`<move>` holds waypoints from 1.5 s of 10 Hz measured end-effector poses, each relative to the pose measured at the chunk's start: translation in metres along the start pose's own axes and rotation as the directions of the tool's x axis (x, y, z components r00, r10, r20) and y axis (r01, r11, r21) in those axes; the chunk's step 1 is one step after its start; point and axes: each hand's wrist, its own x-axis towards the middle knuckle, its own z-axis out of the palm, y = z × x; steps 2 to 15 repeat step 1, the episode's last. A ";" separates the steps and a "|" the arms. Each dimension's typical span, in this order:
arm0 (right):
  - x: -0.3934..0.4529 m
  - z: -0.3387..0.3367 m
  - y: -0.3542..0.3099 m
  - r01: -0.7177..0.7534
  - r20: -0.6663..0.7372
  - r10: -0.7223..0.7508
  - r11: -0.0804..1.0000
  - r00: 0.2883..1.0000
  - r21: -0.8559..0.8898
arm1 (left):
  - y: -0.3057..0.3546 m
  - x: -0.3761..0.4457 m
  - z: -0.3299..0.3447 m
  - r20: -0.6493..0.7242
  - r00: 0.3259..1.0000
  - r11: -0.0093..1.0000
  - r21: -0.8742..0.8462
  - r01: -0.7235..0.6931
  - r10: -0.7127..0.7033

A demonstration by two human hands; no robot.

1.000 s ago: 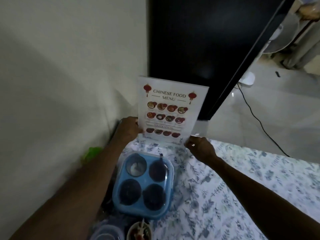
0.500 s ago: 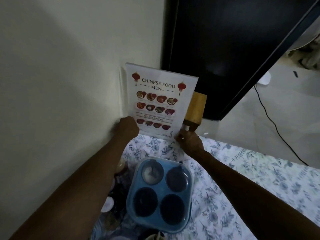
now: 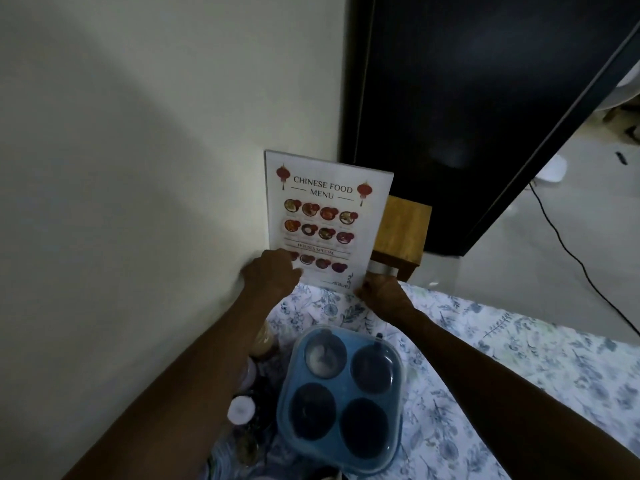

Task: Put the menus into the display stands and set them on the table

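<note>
The menu (image 3: 323,220) in its stand stands upright at the desk's (image 3: 519,358) far corner, between the two hands. The left hand (image 3: 272,275) curls over its lower left corner; the right hand (image 3: 381,294) pinches the lower right edge. The base is hidden, so whether it sits flat is unclear. Released unevenly, it could tip off the far edge or back toward the blue container (image 3: 341,400) just nearer than the hands.

A floral-clothed table (image 3: 519,358) carries an upright menu stand (image 3: 325,220) at its far edge; a blue four-cup container (image 3: 341,403) nearer.
</note>
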 end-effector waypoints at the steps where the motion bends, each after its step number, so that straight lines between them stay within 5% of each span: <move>1: -0.008 -0.004 0.001 -0.048 -0.005 0.049 0.998 0.999 0.038 | 0.004 -0.009 -0.007 -0.032 0.999 1.000 0.030 0.009 -0.008; 15: -0.008 -0.004 0.001 -0.048 -0.005 0.049 0.998 0.999 0.038 | 0.004 -0.009 -0.007 -0.032 0.999 1.000 0.030 0.009 -0.008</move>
